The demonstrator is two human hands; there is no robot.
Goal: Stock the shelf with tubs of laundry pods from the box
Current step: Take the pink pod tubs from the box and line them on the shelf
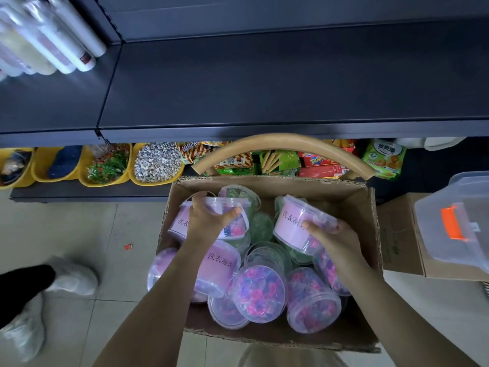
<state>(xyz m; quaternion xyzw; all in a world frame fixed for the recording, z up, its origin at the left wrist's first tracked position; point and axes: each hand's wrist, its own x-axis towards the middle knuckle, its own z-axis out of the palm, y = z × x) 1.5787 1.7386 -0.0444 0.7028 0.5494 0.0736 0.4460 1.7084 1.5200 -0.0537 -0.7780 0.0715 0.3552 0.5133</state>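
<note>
Left hand (209, 221) – fingers curled over the lid of a pink-label tub (225, 205) at the far-left of the box (304, 186). Right hand (333, 239) – fingers wrapped round a second tub (288, 223), tilted, far-right. Loose tubs (260, 292) heaped inside; dark shelf (264, 83) just beyond.

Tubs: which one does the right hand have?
The tilted tub at the box's far right, pink label up; the right hand grips it. The left hand holds a second tub at far left.
</note>
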